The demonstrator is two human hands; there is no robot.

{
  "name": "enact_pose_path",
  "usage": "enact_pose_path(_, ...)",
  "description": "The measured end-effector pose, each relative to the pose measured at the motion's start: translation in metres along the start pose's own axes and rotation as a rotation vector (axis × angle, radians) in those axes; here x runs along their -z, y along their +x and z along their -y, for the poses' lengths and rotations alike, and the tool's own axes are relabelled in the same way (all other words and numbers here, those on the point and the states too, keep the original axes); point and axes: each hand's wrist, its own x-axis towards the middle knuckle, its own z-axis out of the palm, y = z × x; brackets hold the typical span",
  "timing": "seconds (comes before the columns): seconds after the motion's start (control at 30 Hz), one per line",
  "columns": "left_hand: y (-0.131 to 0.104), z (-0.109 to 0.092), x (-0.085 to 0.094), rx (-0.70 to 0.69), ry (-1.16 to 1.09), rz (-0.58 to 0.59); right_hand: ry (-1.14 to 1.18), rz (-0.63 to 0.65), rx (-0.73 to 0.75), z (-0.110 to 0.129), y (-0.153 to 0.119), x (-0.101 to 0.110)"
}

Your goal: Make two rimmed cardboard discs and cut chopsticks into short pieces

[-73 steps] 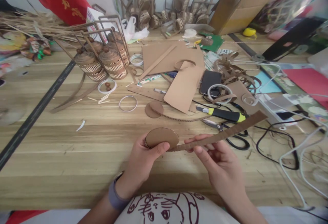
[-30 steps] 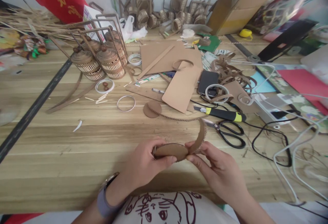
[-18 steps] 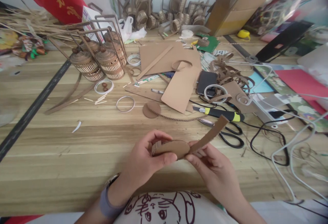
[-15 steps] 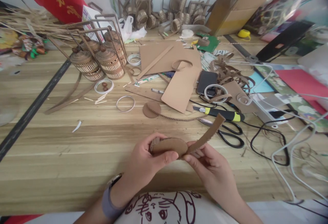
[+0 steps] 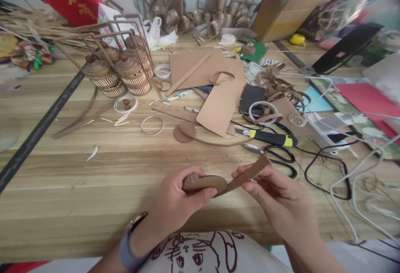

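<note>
My left hand point(image 5: 184, 202) grips a round cardboard disc point(image 5: 204, 184), thumb on its face and fingers behind, over the table's front edge. A cardboard strip point(image 5: 246, 176) runs along the disc's rim and its loose end sticks out to the upper right. With thumb and fingers, my right hand point(image 5: 278, 198) pinches that strip a little away from the disc. Just beyond lie another cardboard disc point(image 5: 184, 133) and a thin corrugated strip point(image 5: 215, 143). Black-handled scissors point(image 5: 283, 154) and a yellow-black utility knife point(image 5: 271, 137) rest past my right hand.
Small lidded baskets point(image 5: 133, 75) with tall handles stand at the left. Tape rings point(image 5: 152, 125), short sticks point(image 5: 121, 118) and cardboard sheets point(image 5: 218, 102) are spread mid-table. A phone point(image 5: 252, 98), tangled strips point(image 5: 287, 85) and white cables point(image 5: 334, 189) lie at the right.
My right hand has slid outward along the strip, away from the disc, and the strip's free end has dropped lower. My left hand still holds the disc, slightly lower.
</note>
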Motion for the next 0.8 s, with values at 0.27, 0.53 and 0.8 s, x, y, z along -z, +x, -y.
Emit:
enact_pose_path(0.27, -0.001, -0.005, 0.002, -0.085, 0.139, 0.032, -0.059, 0.062, -0.02, -0.001, -0.002, -0.001)
enact_pose_path(0.53, -0.002, -0.016, 0.003, -0.135, 0.256, 0.106, -0.148, 0.137, 0.016, 0.002, -0.002, 0.0)
enact_pose_path(0.8, 0.001, -0.024, 0.002, -0.087, 0.39, 0.188, -0.307, 0.204, 0.187, 0.012, 0.002, -0.003)
